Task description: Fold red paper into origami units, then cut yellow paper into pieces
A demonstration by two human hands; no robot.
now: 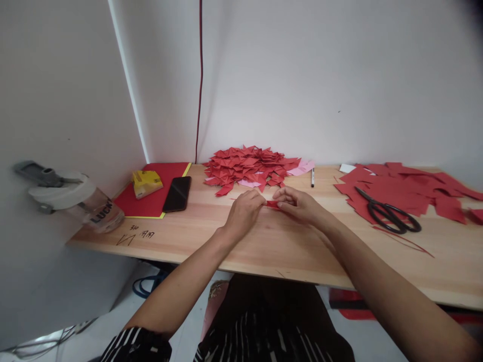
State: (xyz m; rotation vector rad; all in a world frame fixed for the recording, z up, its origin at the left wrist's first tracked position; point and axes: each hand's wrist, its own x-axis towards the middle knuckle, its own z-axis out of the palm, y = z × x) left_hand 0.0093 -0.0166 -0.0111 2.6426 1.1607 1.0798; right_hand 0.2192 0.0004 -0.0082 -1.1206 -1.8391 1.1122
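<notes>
Between my hands, just above or on the wooden table (pixel 264 241), is a small red piece of paper (pixel 272 204), mostly covered by my fingers. My left hand (pixel 246 206) is closed on its left end. At the other end my right hand (pixel 296 202) pinches it between thumb and fingers. Right behind my hands lies a heap of folded red paper pieces (pixel 251 163), with some pink paper (pixel 302 167) among and beside them. To the right, black-handled scissors (pixel 388 211) rest partly on a spread of cut red paper (pixel 400 188).
A clear bottle (pixel 94 206) with a white lid stands at the left. Near it are a black phone (pixel 177 194), a yellow packet (pixel 147 183) and red sheets (pixel 128 201). A marker (pixel 313 178) lies by the wall. Thin red strips (pixel 405 240) lie near the scissors.
</notes>
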